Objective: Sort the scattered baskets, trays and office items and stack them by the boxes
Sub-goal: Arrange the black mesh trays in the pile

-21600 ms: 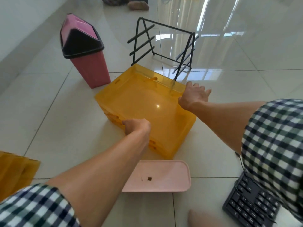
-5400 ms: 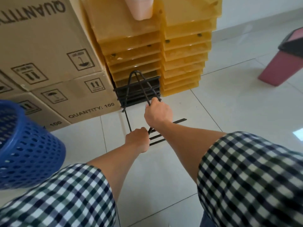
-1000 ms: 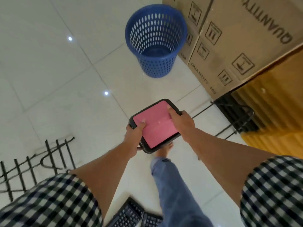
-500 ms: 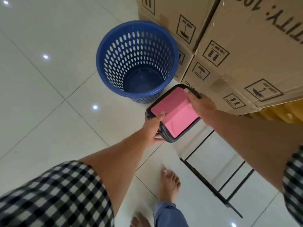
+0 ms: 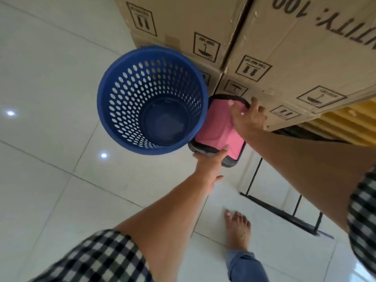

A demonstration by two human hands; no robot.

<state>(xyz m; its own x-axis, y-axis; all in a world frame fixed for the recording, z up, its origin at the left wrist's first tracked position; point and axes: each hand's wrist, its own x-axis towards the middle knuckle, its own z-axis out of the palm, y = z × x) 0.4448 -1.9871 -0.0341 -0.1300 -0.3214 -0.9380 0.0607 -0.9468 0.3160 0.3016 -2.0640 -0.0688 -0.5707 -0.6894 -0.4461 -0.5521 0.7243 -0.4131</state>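
A pink swing-lid bin [image 5: 218, 129] with a black rim sits low beside the blue perforated basket [image 5: 152, 100], right against the cardboard boxes [image 5: 295, 58]. The basket's rim hides the bin's left side. My right hand [image 5: 248, 117] grips the bin's far rim, thumb on the pink flap and fingers over the black edge. My left hand [image 5: 211, 163] touches the near edge with its fingers stretched out. The basket is empty.
A black wire rack [image 5: 284, 214] lies flat on the white tile floor to the right. Stacked yellow trays [image 5: 350, 125] stand beyond the boxes at the right edge. My bare foot [image 5: 238, 226] is planted near the rack.
I have carried the pink bin forward and down, from in front of the basket to the gap between the basket and the boxes. My left hand's fingers have straightened.
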